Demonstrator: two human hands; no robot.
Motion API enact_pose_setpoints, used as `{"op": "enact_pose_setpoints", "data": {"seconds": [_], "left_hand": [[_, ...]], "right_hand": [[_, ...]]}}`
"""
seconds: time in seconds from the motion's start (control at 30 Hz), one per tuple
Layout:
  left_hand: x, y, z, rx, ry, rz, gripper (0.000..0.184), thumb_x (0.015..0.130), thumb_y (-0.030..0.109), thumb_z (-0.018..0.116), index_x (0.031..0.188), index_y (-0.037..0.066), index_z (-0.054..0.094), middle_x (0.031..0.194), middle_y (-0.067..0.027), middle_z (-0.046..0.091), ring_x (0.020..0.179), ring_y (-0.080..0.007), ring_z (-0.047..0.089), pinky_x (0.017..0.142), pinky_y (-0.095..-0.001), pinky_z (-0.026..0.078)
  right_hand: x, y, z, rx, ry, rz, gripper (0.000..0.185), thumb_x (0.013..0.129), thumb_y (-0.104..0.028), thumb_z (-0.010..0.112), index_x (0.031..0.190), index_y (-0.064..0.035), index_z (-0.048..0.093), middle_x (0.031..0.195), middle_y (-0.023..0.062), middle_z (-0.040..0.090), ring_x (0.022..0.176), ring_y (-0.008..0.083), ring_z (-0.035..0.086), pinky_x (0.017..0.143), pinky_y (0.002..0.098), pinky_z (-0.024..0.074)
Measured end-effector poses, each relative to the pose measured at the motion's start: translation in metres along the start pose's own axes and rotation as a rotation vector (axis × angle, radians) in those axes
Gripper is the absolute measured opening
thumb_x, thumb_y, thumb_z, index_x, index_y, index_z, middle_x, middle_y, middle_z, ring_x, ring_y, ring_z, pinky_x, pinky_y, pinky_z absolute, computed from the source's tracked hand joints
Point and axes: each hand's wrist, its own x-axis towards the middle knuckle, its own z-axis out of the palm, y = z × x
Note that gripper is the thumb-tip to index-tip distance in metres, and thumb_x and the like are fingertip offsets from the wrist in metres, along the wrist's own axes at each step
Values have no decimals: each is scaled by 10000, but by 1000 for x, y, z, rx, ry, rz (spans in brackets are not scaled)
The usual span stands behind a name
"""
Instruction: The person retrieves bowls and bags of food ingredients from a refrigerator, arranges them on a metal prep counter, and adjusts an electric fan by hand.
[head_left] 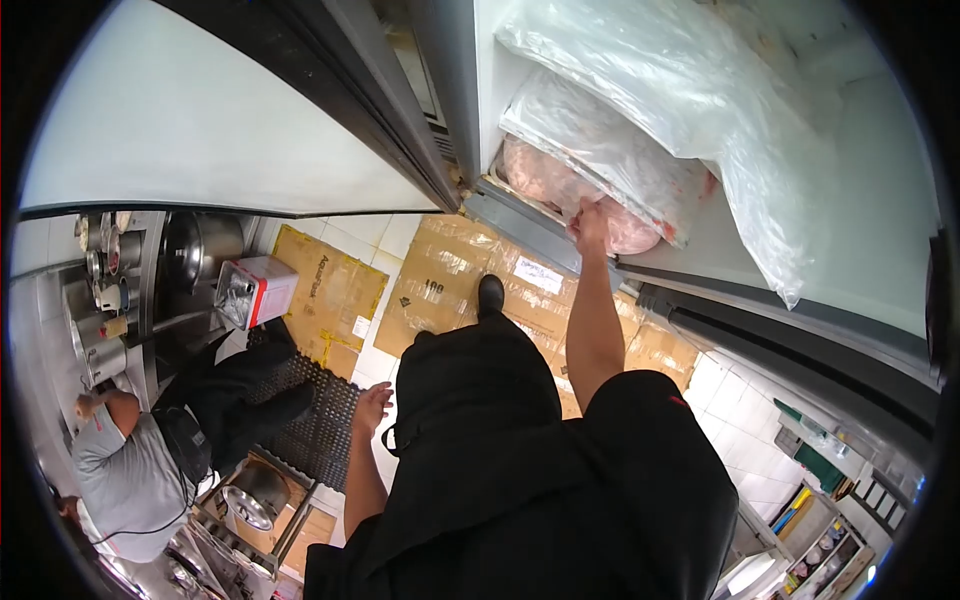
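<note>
My right hand (590,225) reaches into the bottom of an open upright fridge. Its fingers are closed on the plastic of a clear bag of pink raw meat (545,175) lying near the sill. Above that bag sits a white tray or shelf edge (590,172), smeared red, with a cloudy plastic bag (610,130) on it. A larger sheet of clear plastic (690,90) drapes over the upper shelf and hangs down at the right. My left hand (372,408) hangs beside my leg, its fingers loosely apart, holding nothing.
The fridge door (230,110) stands wide at the left. Flattened cardboard (440,270) covers the floor before the fridge. At the left a person in a grey shirt (130,480) stands on a black rubber mat (315,420), near a large pot (200,245) and a white-red tin (262,290).
</note>
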Motion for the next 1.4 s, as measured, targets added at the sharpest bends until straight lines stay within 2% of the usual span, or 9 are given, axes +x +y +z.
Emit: {"op": "enact_pose_setpoints", "data": {"seconds": [0.07,0.4,0.5,0.53,0.7,0.87,1.13,1.27,1.4], "left_hand": [[2,-7,0,-13,-22,-26,332,902,191,531,1206,70,588,1016,-49,650,766,-129,590,636,-278,479],[30,0,2,58,-51,52,301,913,216,538,1169,74,607,915,-33,661,715,-118,609,571,-272,467],[24,42,13,120,-6,118,293,900,184,572,1157,51,612,869,-47,659,699,-120,605,563,-263,465],[34,47,13,187,-49,161,289,891,191,584,1136,42,623,896,-64,668,744,-143,621,620,-277,481],[81,101,66,429,-185,530,305,864,217,615,1075,-2,640,1043,-173,663,1016,-256,623,890,-344,465],[77,234,198,456,-375,1095,252,866,175,569,1066,28,611,934,-188,644,888,-328,626,762,-382,489],[175,327,340,742,-463,907,524,781,259,649,1253,73,518,1105,-238,614,978,-358,620,854,-394,486],[130,401,336,190,-634,596,573,738,176,634,1263,1,489,1118,-248,610,999,-370,610,873,-388,480],[176,423,315,377,-562,974,496,724,72,622,1200,-18,515,1066,-139,610,906,-253,618,750,-347,497]], "right_hand": [[-8,-15,7,-545,-39,-293,187,860,-214,539,838,-40,603,621,38,510,530,144,494,495,302,426],[-25,-10,-5,-945,84,-962,282,837,-197,489,818,50,623,732,183,611,623,274,560,609,386,439],[-38,-27,-17,-500,-83,-490,297,840,-204,463,695,43,540,619,109,534,596,182,490,579,345,395],[-10,-24,-32,-876,-69,-742,295,835,-210,490,833,41,645,763,234,608,679,327,570,670,401,434],[-56,-47,3,-977,-122,-830,293,839,-219,495,833,40,633,777,231,610,725,343,583,682,402,448],[-53,-42,-20,-1098,-199,-691,239,812,-205,575,865,22,628,962,230,624,924,361,596,804,397,451],[-67,-40,-98,-1636,-237,-908,545,750,-89,652,1272,-64,497,1308,191,493,1241,344,438,1034,433,351],[-84,-65,-73,-1499,-140,-932,548,721,-5,606,1256,-64,503,1225,206,542,1151,374,495,974,438,404],[-50,-61,-53,-1570,-334,-1125,487,682,-28,620,1164,-60,559,1215,187,549,1113,372,511,916,440,436]]}}
